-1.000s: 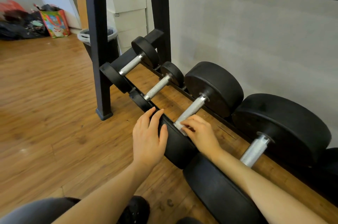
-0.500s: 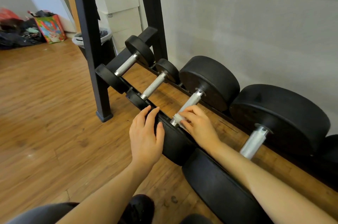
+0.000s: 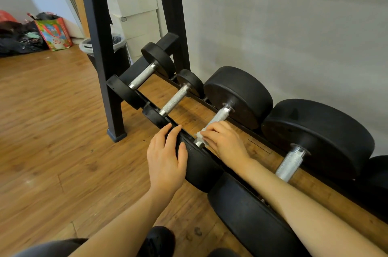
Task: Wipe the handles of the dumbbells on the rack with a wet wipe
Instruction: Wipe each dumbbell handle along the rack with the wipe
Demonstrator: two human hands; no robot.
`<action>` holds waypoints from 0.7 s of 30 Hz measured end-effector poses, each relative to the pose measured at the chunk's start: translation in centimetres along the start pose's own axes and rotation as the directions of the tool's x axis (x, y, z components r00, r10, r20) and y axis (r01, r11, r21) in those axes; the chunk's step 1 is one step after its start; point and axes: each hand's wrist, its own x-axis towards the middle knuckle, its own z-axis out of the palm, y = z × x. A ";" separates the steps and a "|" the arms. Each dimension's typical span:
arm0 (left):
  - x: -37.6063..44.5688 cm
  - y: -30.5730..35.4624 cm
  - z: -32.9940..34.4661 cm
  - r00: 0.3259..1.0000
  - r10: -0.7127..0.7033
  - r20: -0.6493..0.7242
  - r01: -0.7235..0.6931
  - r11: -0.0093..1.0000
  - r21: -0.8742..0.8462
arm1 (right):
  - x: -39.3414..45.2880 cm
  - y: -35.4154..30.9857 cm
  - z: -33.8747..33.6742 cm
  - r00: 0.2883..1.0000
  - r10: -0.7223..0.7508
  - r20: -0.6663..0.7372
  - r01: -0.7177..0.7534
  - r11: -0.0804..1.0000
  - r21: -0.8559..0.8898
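Left hand (image 3: 165,158) flat on the near black weight (image 3: 199,164), fingers straight, holding nothing. Just past it, right hand (image 3: 225,143) fingers curled round the wet wipe (image 3: 199,135) on the dumbbell handle (image 3: 219,117). Might roll and pinch fingers if pushed hard.

Black rack (image 3: 98,51) on wooden floor (image 3: 52,131) carries 4 dumbbells (image 3: 239,97).

White wet wipe (image 3: 202,135) wrapped round the near end of the third dumbbell's knurled handle (image 3: 220,115) (black rubber heads), rack's (image 3: 98,47) bottom rail.
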 end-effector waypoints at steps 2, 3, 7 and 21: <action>0.0 0.0 0.0 1.000 0.002 -0.002 -0.002 1.000 -0.004 | 0.2 -0.3 -0.1 0.998 -0.030 0.059 0.028 0.999 0.029; 0.0 0.0 0.0 1.000 0.002 -0.001 -0.002 1.000 -0.004 | 0.3 -0.5 -0.2 0.996 -0.043 0.084 0.039 0.998 0.049; 0.0 -0.1 -0.1 1.000 0.006 0.001 -0.006 1.000 0.000 | 1.3 -0.4 -0.3 0.996 -0.015 0.092 0.009 0.998 0.061; 0.1 0.0 0.0 1.000 0.014 -0.009 -0.014 1.000 -0.005 | 2.8 -0.2 -0.7 0.972 -0.020 0.233 0.012 0.999 0.034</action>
